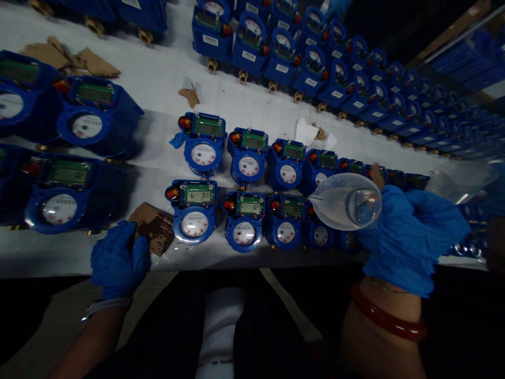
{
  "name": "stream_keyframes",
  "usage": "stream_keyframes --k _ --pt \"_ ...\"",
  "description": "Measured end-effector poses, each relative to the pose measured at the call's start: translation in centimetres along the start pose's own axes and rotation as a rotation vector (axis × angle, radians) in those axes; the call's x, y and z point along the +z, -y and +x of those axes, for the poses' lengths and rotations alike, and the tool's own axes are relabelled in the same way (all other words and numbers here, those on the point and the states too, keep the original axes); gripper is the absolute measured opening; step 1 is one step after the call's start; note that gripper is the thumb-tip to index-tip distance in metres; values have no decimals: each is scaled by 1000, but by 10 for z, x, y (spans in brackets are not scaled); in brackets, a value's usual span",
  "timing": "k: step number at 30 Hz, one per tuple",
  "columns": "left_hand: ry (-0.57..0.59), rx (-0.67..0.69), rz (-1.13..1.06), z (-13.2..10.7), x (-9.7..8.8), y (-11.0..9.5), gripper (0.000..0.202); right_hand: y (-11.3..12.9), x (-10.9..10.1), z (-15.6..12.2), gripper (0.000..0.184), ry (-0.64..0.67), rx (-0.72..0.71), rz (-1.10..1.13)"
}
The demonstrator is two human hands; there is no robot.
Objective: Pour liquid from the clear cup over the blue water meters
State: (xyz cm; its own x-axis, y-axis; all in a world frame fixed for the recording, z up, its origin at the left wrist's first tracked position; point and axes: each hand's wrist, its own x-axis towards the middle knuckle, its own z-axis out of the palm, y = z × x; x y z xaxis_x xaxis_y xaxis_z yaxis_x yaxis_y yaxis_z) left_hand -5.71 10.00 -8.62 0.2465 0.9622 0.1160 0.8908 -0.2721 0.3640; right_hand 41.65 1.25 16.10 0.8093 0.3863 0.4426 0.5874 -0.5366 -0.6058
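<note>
My right hand (410,231), in a blue glove, grips a clear plastic pouring cup (335,202) with a spout. The cup tilts over the front row of blue water meters, and a little clear liquid seems to lie inside. My left hand (118,258), also gloved, is closed at the edge of a wet-looking brown cardboard piece (153,226). Right of the cardboard stands a water meter (195,223) with a lit display and a round white dial. Beside it is another water meter (243,231); the cup partly hides those farther right.
More meters (87,126) stand at left, and long rows of them (282,66) fill the back. Cardboard scraps (94,62) and torn paper (305,131) lie on the white table (153,129). Another clear container (461,179) is at right. A blue-gloved hand (337,6) shows at the top.
</note>
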Motion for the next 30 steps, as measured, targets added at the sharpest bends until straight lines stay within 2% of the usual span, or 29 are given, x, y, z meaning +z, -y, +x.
stream_keyframes --k 5,12,20,30 --pt "-23 26 -4 1 -2 -2 61 -2 0 0 28 1 16 -14" --pt "-20 17 -8 1 -1 -3 62 -6 -3 2 28 -3 -79 -41" --pt "-6 -9 -6 0 0 -1 61 6 -4 2 31 -2 -64 -66" --pt "-35 23 -24 1 -1 -2 60 -1 -3 4 29 -22 -66 -63"
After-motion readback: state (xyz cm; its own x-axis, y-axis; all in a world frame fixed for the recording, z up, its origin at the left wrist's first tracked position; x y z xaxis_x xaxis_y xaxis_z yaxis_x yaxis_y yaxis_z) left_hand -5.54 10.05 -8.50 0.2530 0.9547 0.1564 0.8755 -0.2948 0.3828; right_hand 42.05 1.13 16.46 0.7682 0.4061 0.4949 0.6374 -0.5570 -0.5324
